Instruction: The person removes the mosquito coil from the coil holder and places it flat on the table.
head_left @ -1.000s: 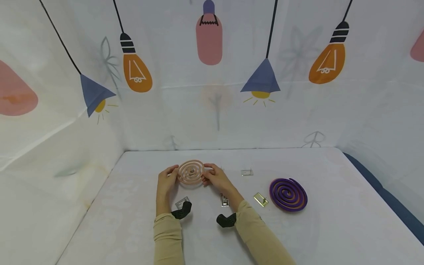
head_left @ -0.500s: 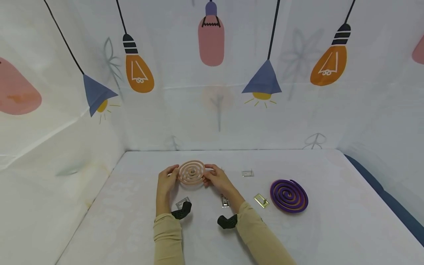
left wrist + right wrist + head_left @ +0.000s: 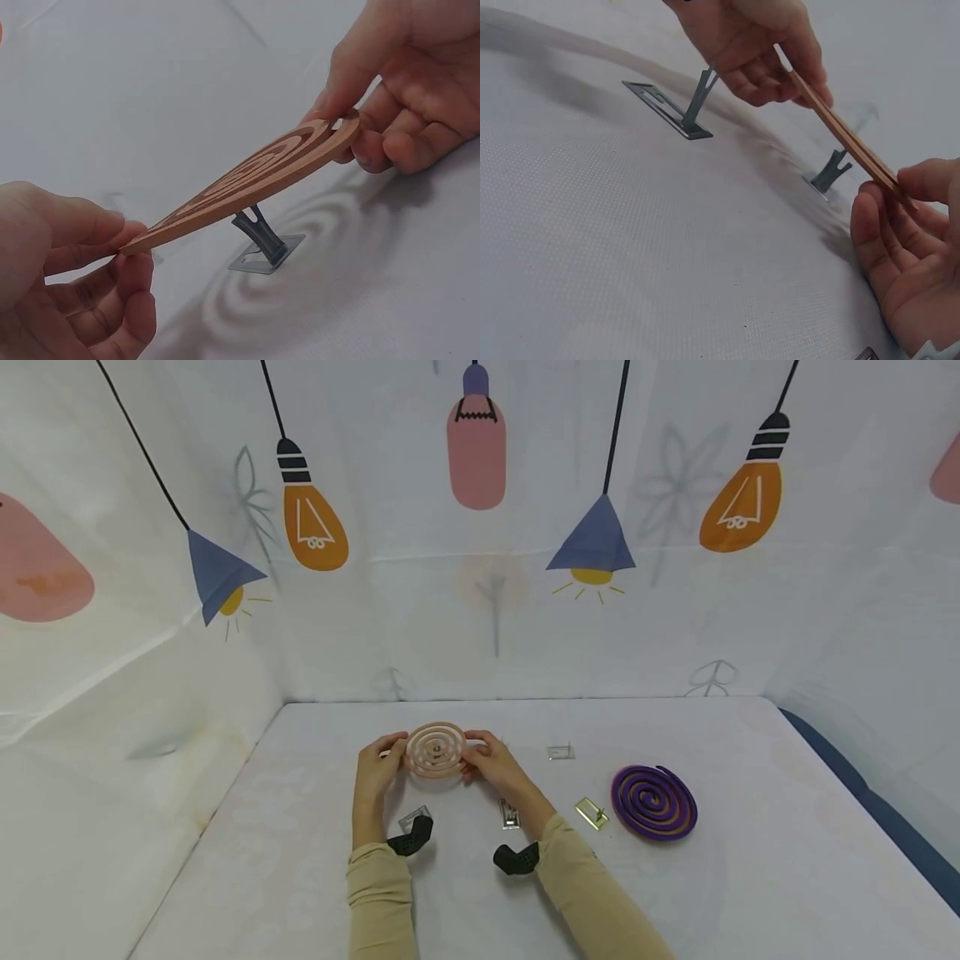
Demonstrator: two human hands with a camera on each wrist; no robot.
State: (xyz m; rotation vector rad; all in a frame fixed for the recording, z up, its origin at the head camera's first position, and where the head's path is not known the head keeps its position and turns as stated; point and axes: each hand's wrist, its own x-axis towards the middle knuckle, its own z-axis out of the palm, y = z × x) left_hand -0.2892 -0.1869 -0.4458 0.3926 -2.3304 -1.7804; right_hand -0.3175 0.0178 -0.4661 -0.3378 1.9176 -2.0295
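In the head view my left hand [image 3: 375, 777] and right hand [image 3: 498, 768] pinch opposite edges of a reddish-brown mosquito coil [image 3: 436, 767]. Both wrist views show it tilted, held off the table between thumbs and fingers. Beneath its middle in the left wrist view stands a small metal coil stand [image 3: 260, 238] with a forked upright prong. The coil hides the prong's tip, so I cannot tell whether they touch. Another metal stand [image 3: 694, 109] rises from the table close to the left hand in the right wrist view.
A purple mosquito coil [image 3: 654, 803] lies at the right on the white table [image 3: 750, 877]. Near it is a gold-coloured stand [image 3: 592, 814]. Silvery stands lie behind [image 3: 560, 752], under my right forearm and beside my left wrist. Black wrist cameras [image 3: 516, 859] jut inward. A printed cloth wall closes off the back.
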